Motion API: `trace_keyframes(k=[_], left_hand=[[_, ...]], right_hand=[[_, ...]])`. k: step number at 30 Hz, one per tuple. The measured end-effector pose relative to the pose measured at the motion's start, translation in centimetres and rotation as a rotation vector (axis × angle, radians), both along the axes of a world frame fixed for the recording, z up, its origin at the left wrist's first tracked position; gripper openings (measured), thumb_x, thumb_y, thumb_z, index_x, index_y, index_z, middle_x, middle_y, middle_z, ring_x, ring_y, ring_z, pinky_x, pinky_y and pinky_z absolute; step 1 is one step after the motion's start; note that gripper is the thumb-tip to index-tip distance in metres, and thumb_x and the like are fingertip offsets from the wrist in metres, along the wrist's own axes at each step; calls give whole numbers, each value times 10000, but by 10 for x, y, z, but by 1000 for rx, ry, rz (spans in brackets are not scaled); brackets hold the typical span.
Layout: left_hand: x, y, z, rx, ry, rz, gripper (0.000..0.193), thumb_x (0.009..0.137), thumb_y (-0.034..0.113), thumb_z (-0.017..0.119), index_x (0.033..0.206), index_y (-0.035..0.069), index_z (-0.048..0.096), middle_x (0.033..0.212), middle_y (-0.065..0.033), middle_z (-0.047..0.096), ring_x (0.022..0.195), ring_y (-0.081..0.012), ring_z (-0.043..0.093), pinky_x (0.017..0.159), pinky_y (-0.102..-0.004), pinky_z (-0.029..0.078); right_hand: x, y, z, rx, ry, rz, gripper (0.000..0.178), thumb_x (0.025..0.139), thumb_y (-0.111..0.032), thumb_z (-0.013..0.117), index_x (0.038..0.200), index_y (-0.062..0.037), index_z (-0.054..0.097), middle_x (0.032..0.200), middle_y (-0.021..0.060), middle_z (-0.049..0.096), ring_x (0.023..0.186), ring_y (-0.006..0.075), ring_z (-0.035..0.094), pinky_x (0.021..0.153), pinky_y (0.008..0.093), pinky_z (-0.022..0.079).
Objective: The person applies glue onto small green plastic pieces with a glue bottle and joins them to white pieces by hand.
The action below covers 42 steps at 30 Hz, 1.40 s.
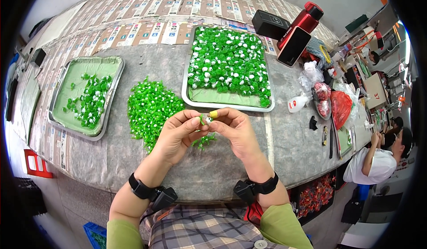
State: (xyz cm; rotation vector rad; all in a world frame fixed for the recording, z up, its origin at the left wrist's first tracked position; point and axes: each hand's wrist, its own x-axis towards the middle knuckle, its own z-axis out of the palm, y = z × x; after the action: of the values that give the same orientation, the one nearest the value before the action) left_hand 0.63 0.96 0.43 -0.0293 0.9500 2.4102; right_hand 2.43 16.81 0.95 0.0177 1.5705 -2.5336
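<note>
My left hand (pixel 178 135) and my right hand (pixel 235 133) meet over the near middle of the table, fingers pinched. In the left fingertips is a small green plastic piece (pixel 202 120). Against it, my right fingertips hold a small white eyeball piece (pixel 209 120) with a dark spot; whether the two are joined cannot be made out. A yellow cover wraps a right fingertip. Beside my left hand lies a heap of green pieces with white parts (pixel 153 111). A few loose green pieces (pixel 204 141) lie beneath the hands.
Beyond my hands is a metal tray (pixel 229 106) packed with green-and-white pieces; a second tray (pixel 120 77) at left holds fewer. Right are a red bottle (pixel 307 17), phone (pixel 293 46), black box (pixel 270 24), white squeeze bottle (pixel 297 103) and bags (pixel 340 109). Another person (pixel 376 160) sits far right.
</note>
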Motion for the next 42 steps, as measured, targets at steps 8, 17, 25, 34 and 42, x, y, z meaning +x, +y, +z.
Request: trace_keyframes(k=[8, 17, 25, 34, 42], left_hand=[[0, -1, -5, -115, 85, 44, 137, 765, 111, 578, 867, 29, 538, 794, -44, 586, 713, -111, 571, 668, -241, 483], [1, -1, -9, -204, 129, 74, 127, 756, 86, 586, 855, 14, 552, 786, -42, 589, 697, -96, 565, 652, -215, 469], [3, 0, -6, -514, 508, 210, 72, 725, 5, 594, 790, -9, 567, 753, -39, 579, 689, -79, 538, 617, -195, 437], [1, -2, 3, -853, 1004, 266, 114, 648, -6, 633, 738, 16, 566, 702, -75, 573, 634, -180, 555, 559, -254, 435], [1, 0, 1, -960, 1086, 322, 116, 645, -2, 632, 733, 20, 560, 700, -76, 572, 624, -197, 553, 548, -262, 435]], right_hand=[[4, -1, 8, 82, 78, -46, 201, 739, 5, 578, 936, 5, 539, 885, 63, 582, 796, 107, 555, 711, 206, 444], [6, -3, 10, 249, 111, -59, 195, 742, -10, 584, 928, 14, 534, 878, 69, 584, 799, 90, 552, 697, 193, 442], [7, -4, 14, 268, 106, -19, 230, 758, -23, 568, 977, 21, 517, 827, 50, 585, 754, 63, 540, 665, 173, 428], [4, 9, 8, 307, 92, 112, 224, 773, -53, 557, 987, 15, 556, 838, 55, 601, 729, 65, 545, 633, 173, 431], [0, 9, 4, 266, 49, 117, 230, 774, -66, 561, 988, 19, 552, 822, 55, 601, 718, 73, 551, 636, 182, 439]])
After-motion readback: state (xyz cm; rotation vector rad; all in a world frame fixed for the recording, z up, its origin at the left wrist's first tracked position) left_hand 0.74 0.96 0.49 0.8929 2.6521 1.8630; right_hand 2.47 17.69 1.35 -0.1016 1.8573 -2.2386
